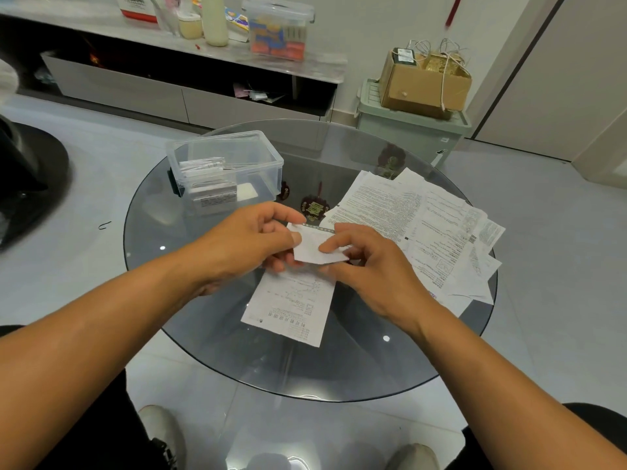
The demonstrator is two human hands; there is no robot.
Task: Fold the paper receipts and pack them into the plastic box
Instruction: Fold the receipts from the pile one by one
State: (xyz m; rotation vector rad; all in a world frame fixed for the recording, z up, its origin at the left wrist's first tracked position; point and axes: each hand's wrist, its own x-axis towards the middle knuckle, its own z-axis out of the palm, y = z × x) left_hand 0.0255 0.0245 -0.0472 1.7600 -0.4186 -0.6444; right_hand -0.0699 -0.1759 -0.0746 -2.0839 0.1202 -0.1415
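Both hands pinch one receipt [307,262] above the round glass table [203,334]: the left hand [249,244] grips its left edge, the right hand [364,262] its folded top. Folded slips, apparently receipts, stand in the open plastic box [225,164]; loose receipts [424,228] lie to the right.

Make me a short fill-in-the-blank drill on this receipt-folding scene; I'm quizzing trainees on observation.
1. Both hands, the left hand and the right hand, hold one ____.
2. The clear plastic box stands on the round ____ table.
3. The box's lid is ____.
4. The pile of unfolded receipts lies to the person's ____.

Missing words: receipt; glass; off; right
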